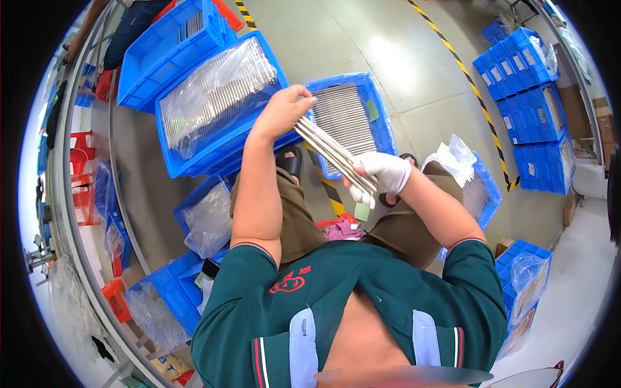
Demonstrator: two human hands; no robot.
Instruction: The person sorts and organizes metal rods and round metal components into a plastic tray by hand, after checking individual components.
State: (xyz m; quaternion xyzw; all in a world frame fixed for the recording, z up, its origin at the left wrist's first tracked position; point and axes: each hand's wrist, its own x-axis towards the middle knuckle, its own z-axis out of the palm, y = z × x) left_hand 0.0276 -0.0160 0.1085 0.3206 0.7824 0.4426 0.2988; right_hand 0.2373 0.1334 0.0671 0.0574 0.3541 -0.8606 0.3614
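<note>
Silvery, thin bars [333, 154] form a sloping bundle between both hands: the bare left hand [281, 113] grips the upper end, and the right hand [386, 171], in a white glove, is closed around the lower end. The bundle slants over the near side of a blue crate [384, 119] packed with rows of slim pieces [344, 116]. To its left, a larger blue crate [213, 161] holds more rows under clear plastic film [217, 84].
</note>
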